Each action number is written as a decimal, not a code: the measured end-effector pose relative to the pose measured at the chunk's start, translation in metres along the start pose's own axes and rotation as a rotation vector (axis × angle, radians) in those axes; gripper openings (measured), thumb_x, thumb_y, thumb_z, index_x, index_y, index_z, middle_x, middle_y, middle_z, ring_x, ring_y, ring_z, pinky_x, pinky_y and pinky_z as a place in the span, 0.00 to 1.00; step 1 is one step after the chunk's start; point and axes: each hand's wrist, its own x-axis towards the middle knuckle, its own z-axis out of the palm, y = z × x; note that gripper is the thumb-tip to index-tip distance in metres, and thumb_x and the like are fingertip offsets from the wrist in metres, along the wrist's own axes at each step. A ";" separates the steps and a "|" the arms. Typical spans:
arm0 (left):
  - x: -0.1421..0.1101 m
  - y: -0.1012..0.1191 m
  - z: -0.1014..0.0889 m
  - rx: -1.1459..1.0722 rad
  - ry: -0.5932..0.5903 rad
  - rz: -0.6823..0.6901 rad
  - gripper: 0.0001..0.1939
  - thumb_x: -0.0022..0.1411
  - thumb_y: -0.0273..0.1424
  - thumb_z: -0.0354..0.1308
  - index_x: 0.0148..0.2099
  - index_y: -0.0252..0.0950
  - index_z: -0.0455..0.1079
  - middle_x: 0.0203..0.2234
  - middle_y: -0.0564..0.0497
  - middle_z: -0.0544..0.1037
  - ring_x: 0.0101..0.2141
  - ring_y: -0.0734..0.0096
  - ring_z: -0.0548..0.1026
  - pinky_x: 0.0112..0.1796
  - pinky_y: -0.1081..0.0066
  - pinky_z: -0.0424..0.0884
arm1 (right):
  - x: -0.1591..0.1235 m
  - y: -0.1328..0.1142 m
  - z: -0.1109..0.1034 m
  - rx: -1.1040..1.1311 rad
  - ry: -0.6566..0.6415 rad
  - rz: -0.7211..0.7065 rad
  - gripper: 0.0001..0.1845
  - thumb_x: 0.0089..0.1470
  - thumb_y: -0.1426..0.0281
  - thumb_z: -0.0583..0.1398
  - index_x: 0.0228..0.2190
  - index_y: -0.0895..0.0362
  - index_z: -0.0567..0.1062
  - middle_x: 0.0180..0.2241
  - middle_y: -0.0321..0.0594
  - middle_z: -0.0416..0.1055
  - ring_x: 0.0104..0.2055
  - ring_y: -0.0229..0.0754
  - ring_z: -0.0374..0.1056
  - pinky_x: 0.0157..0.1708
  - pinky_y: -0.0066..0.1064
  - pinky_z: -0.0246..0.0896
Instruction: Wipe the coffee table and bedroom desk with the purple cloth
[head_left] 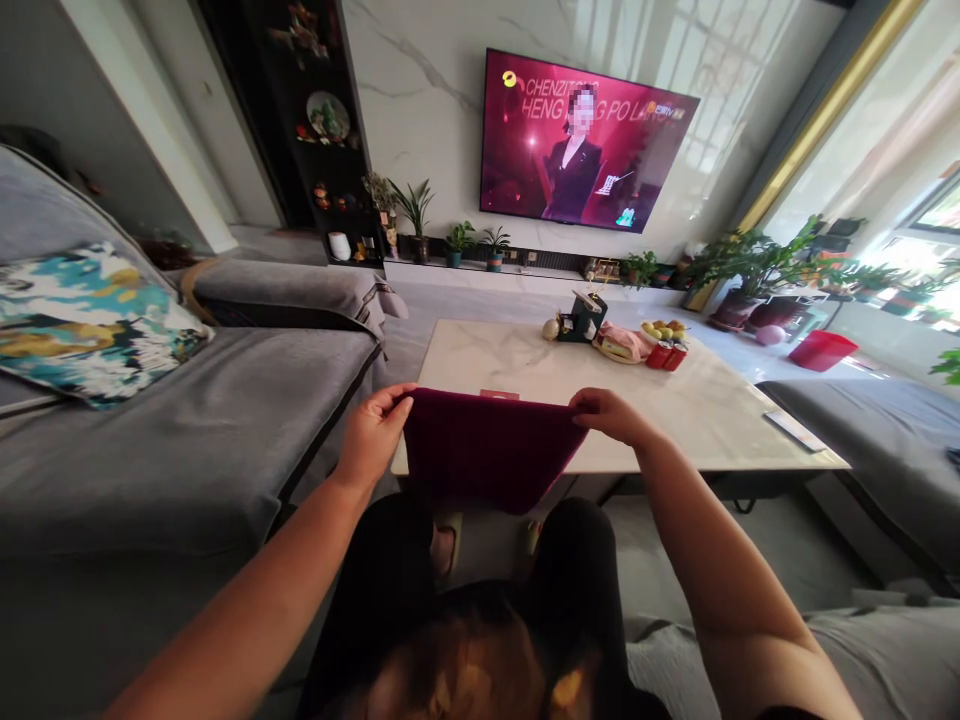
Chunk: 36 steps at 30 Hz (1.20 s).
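A dark magenta cloth (487,450) hangs stretched between my two hands, over the near edge of the table and above my knees. My left hand (375,428) pinches its upper left corner between thumb and fingers. At the upper right corner, my right hand (609,415) grips the cloth with curled fingers. The top edge runs nearly straight from hand to hand, and the lower part drops toward the gap between my legs. Just behind the top edge, a small reddish flat item (499,395) lies on the table, partly hidden by the cloth.
The marble-topped table (480,350) bears a dark green box (589,315), red cans (666,355) and a fruit bowl (663,330). A grey sofa (300,375) stands left, another grey seat (892,440) right. A television (585,145) hangs on the far wall above potted plants (459,243).
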 end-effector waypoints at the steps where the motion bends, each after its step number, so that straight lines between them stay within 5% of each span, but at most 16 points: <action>1: 0.000 0.000 -0.002 0.038 -0.001 0.011 0.22 0.62 0.42 0.60 0.54 0.36 0.76 0.37 0.49 0.83 0.36 0.67 0.78 0.41 0.69 0.74 | 0.001 0.004 0.000 0.058 0.019 0.011 0.13 0.40 0.63 0.68 0.31 0.54 0.79 0.28 0.35 0.77 0.32 0.44 0.71 0.35 0.36 0.66; 5: 0.012 -0.002 -0.008 0.281 -0.071 0.084 0.22 0.62 0.39 0.59 0.55 0.36 0.77 0.37 0.48 0.84 0.36 0.64 0.80 0.41 0.68 0.75 | 0.011 0.016 -0.003 0.029 0.100 -0.019 0.14 0.44 0.60 0.67 0.32 0.55 0.80 0.29 0.38 0.77 0.33 0.45 0.70 0.37 0.37 0.66; 11: 0.066 -0.014 0.008 0.452 -0.093 0.174 0.16 0.60 0.36 0.55 0.44 0.37 0.80 0.39 0.45 0.85 0.38 0.60 0.81 0.44 0.65 0.74 | 0.051 0.019 -0.008 -0.430 0.487 -0.121 0.06 0.48 0.66 0.63 0.26 0.55 0.78 0.30 0.39 0.69 0.32 0.42 0.64 0.39 0.38 0.63; 17: 0.089 0.002 0.019 0.415 -0.004 0.258 0.19 0.64 0.39 0.53 0.48 0.36 0.79 0.41 0.45 0.85 0.40 0.61 0.80 0.47 0.66 0.72 | 0.061 0.012 -0.012 -0.316 0.674 -0.272 0.10 0.53 0.63 0.60 0.31 0.55 0.78 0.35 0.42 0.68 0.37 0.45 0.66 0.36 0.37 0.66; 21: 0.053 -0.007 0.006 0.371 -0.018 0.270 0.17 0.65 0.40 0.54 0.47 0.38 0.78 0.42 0.48 0.84 0.42 0.62 0.80 0.49 0.66 0.73 | 0.028 0.025 0.003 -0.271 0.533 -0.305 0.09 0.56 0.62 0.61 0.32 0.54 0.78 0.36 0.42 0.69 0.35 0.44 0.66 0.32 0.35 0.64; 25: -0.013 -0.056 -0.013 0.378 -0.166 0.131 0.14 0.64 0.42 0.56 0.44 0.42 0.79 0.40 0.48 0.84 0.43 0.59 0.81 0.50 0.63 0.74 | -0.020 0.070 0.040 -0.215 0.270 -0.187 0.08 0.57 0.62 0.62 0.33 0.52 0.79 0.36 0.42 0.70 0.33 0.43 0.66 0.32 0.35 0.65; 29: -0.060 -0.108 -0.022 0.380 -0.259 -0.053 0.14 0.63 0.44 0.56 0.42 0.44 0.79 0.39 0.49 0.84 0.44 0.57 0.81 0.51 0.60 0.74 | -0.048 0.126 0.076 -0.158 0.157 -0.021 0.07 0.56 0.63 0.63 0.32 0.51 0.79 0.38 0.42 0.71 0.36 0.45 0.68 0.35 0.38 0.66; 32: -0.052 -0.131 -0.014 0.405 -0.291 -0.099 0.15 0.63 0.44 0.55 0.42 0.44 0.79 0.40 0.48 0.84 0.45 0.57 0.80 0.51 0.59 0.74 | -0.031 0.155 0.085 -0.091 0.173 0.031 0.09 0.55 0.60 0.63 0.31 0.52 0.79 0.38 0.43 0.72 0.39 0.47 0.70 0.38 0.39 0.68; 36: 0.010 -0.157 0.011 0.491 -0.274 -0.064 0.16 0.63 0.42 0.52 0.42 0.41 0.76 0.40 0.45 0.82 0.45 0.58 0.80 0.51 0.61 0.74 | 0.037 0.172 0.075 -0.093 0.288 0.076 0.15 0.51 0.54 0.62 0.29 0.53 0.77 0.33 0.41 0.73 0.37 0.47 0.70 0.38 0.40 0.70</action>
